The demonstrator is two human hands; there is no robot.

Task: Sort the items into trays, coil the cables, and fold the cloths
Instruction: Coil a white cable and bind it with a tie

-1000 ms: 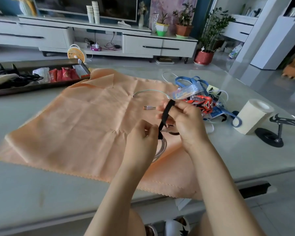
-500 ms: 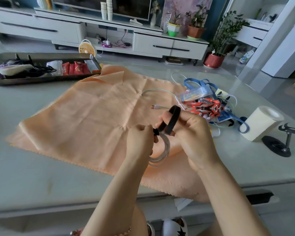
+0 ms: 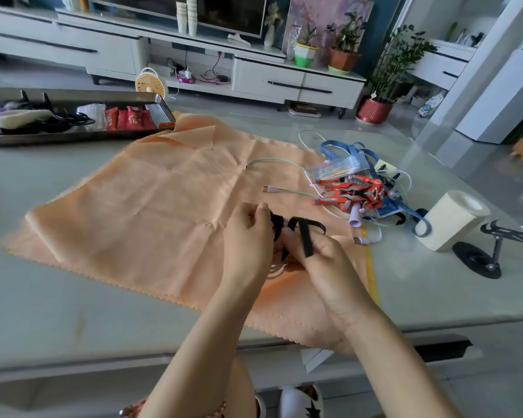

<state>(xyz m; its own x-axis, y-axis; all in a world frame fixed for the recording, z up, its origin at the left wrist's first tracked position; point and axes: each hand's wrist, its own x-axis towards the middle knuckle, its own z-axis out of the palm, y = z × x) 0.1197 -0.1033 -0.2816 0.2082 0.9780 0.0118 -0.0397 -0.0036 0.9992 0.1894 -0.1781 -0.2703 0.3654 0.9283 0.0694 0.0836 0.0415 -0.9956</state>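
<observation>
Over the orange cloth [image 3: 151, 212], my left hand [image 3: 248, 245] and my right hand [image 3: 320, 260] meet around a coiled pale cable [image 3: 275, 271] that shows just beneath them. A black strap [image 3: 302, 233] loops over the coil; my right fingers pinch it and my left fingers grip its other end with the coil. A second pale green cable [image 3: 287, 191] lies loose on the cloth beyond my hands. At the far left stands a dark tray [image 3: 73, 139] with sorted items.
A heap of blue lanyards, white cables and an orange-red toy [image 3: 354, 191] lies to the right. A roll of paper [image 3: 450, 221] and a black stand [image 3: 489, 254] sit near the right edge. The table's front edge runs below my wrists.
The strap, held up in a tall loop before, is now pulled lower and wrapped across the coil. My hands have drawn closer together over it, and the head view has shifted.
</observation>
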